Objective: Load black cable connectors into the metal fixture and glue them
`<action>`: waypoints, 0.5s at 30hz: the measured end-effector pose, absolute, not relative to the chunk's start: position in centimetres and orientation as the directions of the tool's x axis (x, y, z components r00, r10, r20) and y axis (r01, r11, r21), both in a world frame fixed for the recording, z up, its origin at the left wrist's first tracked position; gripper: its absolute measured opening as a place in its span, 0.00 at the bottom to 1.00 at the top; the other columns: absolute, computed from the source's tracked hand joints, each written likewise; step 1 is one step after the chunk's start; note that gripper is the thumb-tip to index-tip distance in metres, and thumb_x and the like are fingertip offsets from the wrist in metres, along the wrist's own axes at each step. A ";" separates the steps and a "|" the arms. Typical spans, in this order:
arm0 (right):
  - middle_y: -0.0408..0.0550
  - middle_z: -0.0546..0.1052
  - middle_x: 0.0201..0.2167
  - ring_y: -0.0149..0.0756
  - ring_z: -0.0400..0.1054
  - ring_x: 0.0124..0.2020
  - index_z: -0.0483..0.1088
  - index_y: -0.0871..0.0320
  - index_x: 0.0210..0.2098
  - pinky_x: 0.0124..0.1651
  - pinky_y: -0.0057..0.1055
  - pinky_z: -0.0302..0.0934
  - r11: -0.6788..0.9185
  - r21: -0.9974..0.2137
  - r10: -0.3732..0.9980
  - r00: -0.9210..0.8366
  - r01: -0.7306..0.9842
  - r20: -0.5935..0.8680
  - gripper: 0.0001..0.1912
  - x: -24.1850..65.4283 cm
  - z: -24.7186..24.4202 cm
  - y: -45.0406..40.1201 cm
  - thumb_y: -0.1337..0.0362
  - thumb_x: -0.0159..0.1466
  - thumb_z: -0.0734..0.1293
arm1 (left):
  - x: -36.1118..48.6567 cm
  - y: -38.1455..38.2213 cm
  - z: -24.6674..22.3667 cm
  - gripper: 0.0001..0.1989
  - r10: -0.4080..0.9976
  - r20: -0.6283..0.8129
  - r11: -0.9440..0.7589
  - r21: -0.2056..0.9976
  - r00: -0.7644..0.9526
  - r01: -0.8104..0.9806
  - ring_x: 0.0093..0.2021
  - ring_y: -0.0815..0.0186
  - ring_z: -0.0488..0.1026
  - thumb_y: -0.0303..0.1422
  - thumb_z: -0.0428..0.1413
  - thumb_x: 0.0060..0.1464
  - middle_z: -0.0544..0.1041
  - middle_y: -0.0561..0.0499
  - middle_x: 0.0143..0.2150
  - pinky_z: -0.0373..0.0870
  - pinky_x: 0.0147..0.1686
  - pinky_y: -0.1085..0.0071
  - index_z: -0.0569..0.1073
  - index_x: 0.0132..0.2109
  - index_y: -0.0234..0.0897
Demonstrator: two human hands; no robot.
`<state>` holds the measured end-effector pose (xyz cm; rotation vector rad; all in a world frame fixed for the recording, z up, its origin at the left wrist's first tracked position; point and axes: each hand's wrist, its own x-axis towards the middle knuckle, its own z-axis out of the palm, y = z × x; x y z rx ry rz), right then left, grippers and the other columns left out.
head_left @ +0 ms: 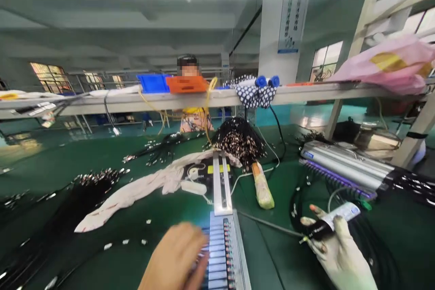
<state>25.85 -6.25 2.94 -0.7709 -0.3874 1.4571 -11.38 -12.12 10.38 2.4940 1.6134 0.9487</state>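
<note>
My left hand (180, 256), bare and smeared by motion, is at the left edge of a metal fixture (219, 253) with a row of slots and thin wires. Its fingertips are blurred, and what they hold, if anything, cannot be made out. At the lower right my right hand (340, 247), in a whitish glove with some fingertips exposed, is turned palm up. Its fingers are wrapped round a silver and black handheld tool (343, 215) with a grey cord. A slotted metal rail (222, 186) extends from the fixture's far end.
Black cable bundles (84, 190) lie at the left, another (238, 140) beyond the rail. A white cloth (136, 190), a wrapped handle (263, 190) and a silver device (350, 167) lie on the green table. Bins (186, 84) stand on a shelf; a person is behind it.
</note>
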 end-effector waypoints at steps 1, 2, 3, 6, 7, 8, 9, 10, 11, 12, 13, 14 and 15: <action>0.49 0.79 0.35 0.30 0.63 0.19 0.66 0.51 0.53 0.22 0.26 0.63 -0.081 -0.690 0.977 0.079 -0.719 -0.197 0.37 25.2 3.3 -6.5 0.45 0.49 0.77 | -11.5 -11.0 9.3 0.13 0.878 0.400 -0.416 0.365 0.264 0.833 0.47 0.60 0.72 0.40 0.49 0.63 0.75 0.45 0.48 0.71 0.49 0.57 0.72 0.49 0.41; 0.49 0.79 0.35 0.30 0.63 0.20 0.66 0.52 0.53 0.21 0.25 0.61 -0.067 -0.709 0.980 0.086 -0.702 -0.178 0.36 24.6 3.5 -6.8 0.44 0.51 0.76 | -11.7 -9.7 8.2 0.13 0.914 0.325 -0.362 0.391 0.241 0.846 0.47 0.59 0.72 0.37 0.49 0.63 0.75 0.45 0.46 0.70 0.49 0.56 0.72 0.49 0.39; 0.50 0.79 0.35 0.30 0.64 0.20 0.66 0.53 0.52 0.21 0.24 0.60 -0.074 -0.728 0.982 0.075 -0.682 -0.171 0.35 24.1 3.6 -6.9 0.44 0.52 0.75 | -11.9 -8.4 7.0 0.12 0.941 0.263 -0.310 0.408 0.215 0.859 0.46 0.58 0.72 0.35 0.49 0.62 0.75 0.44 0.45 0.70 0.49 0.55 0.72 0.49 0.37; 0.53 0.79 0.35 0.30 0.64 0.19 0.66 0.54 0.49 0.19 0.23 0.57 -0.122 -0.771 0.985 0.019 -0.625 -0.172 0.31 22.9 3.4 -7.1 0.43 0.54 0.74 | -12.4 -4.3 4.0 0.11 0.972 0.165 -0.223 0.432 0.167 0.874 0.44 0.58 0.72 0.32 0.53 0.58 0.75 0.44 0.41 0.69 0.47 0.56 0.72 0.47 0.33; 0.53 0.79 0.35 0.30 0.64 0.19 0.66 0.55 0.47 0.18 0.23 0.56 -0.140 -0.779 0.985 -0.005 -0.611 -0.173 0.30 22.7 3.2 -7.1 0.43 0.54 0.73 | -12.4 -3.2 3.3 0.11 0.977 0.140 -0.208 0.442 0.162 0.873 0.42 0.60 0.73 0.33 0.54 0.59 0.75 0.46 0.39 0.70 0.46 0.57 0.72 0.47 0.33; 0.54 0.79 0.36 0.30 0.64 0.19 0.66 0.55 0.45 0.18 0.23 0.56 -0.155 -0.785 0.985 -0.029 -0.601 -0.172 0.29 22.5 3.0 -7.1 0.44 0.55 0.73 | -12.3 -2.2 2.6 0.12 0.980 0.119 -0.198 0.455 0.161 0.868 0.40 0.62 0.73 0.34 0.54 0.59 0.75 0.48 0.37 0.70 0.44 0.59 0.72 0.47 0.33; 0.54 0.79 0.35 0.29 0.63 0.18 0.66 0.56 0.44 0.18 0.23 0.56 -0.166 -0.787 0.984 -0.048 -0.594 -0.171 0.27 22.4 2.8 -7.0 0.44 0.55 0.73 | -12.1 -1.4 2.1 0.12 0.982 0.099 -0.191 0.470 0.164 0.862 0.38 0.64 0.73 0.36 0.55 0.60 0.74 0.51 0.35 0.71 0.42 0.61 0.71 0.47 0.33; 0.53 0.79 0.35 0.28 0.63 0.17 0.67 0.56 0.42 0.18 0.23 0.56 -0.177 -0.787 0.983 -0.065 -0.590 -0.172 0.27 22.3 2.7 -6.9 0.44 0.55 0.73 | -11.9 -0.8 1.7 0.12 0.982 0.081 -0.187 0.485 0.169 0.854 0.35 0.66 0.73 0.37 0.55 0.60 0.74 0.52 0.34 0.72 0.40 0.63 0.72 0.46 0.33; 0.53 0.79 0.36 0.28 0.63 0.17 0.67 0.57 0.41 0.18 0.24 0.57 -0.192 -0.786 0.981 -0.083 -0.588 -0.177 0.26 22.3 2.5 -6.8 0.44 0.54 0.74 | -11.6 -0.3 1.4 0.13 0.982 0.069 -0.185 0.497 0.174 0.848 0.34 0.67 0.72 0.39 0.55 0.60 0.73 0.53 0.32 0.72 0.38 0.65 0.72 0.45 0.33; 0.53 0.78 0.36 0.28 0.63 0.16 0.67 0.57 0.40 0.18 0.25 0.58 -0.205 -0.783 0.978 -0.099 -0.587 -0.181 0.26 22.2 2.3 -6.7 0.44 0.54 0.74 | -11.3 0.0 1.2 0.13 0.982 0.062 -0.185 0.504 0.178 0.843 0.33 0.68 0.72 0.40 0.55 0.60 0.73 0.53 0.32 0.72 0.36 0.66 0.72 0.44 0.33; 0.53 0.78 0.36 0.27 0.63 0.16 0.68 0.58 0.39 0.18 0.25 0.58 -0.216 -0.782 0.976 -0.113 -0.585 -0.185 0.27 22.1 2.1 -6.6 0.44 0.53 0.74 | -11.1 0.2 1.0 0.13 0.982 0.059 -0.184 0.508 0.179 0.841 0.32 0.68 0.72 0.40 0.55 0.60 0.73 0.54 0.32 0.71 0.36 0.66 0.72 0.43 0.33; 0.52 0.78 0.36 0.27 0.62 0.15 0.68 0.58 0.39 0.17 0.25 0.58 -0.224 -0.783 0.975 -0.122 -0.581 -0.188 0.27 22.0 2.0 -6.5 0.44 0.53 0.74 | -10.9 0.3 1.0 0.13 0.982 0.060 -0.182 0.509 0.177 0.841 0.32 0.68 0.72 0.40 0.55 0.61 0.72 0.54 0.32 0.71 0.36 0.66 0.72 0.41 0.33; 0.52 0.78 0.36 0.27 0.63 0.15 0.68 0.58 0.38 0.17 0.25 0.58 -0.227 -0.785 0.974 -0.126 -0.576 -0.189 0.26 21.9 1.9 -6.5 0.44 0.53 0.74 | -10.7 0.3 0.9 0.12 0.983 0.063 -0.180 0.507 0.172 0.843 0.33 0.68 0.71 0.40 0.55 0.61 0.72 0.53 0.32 0.71 0.37 0.66 0.71 0.40 0.33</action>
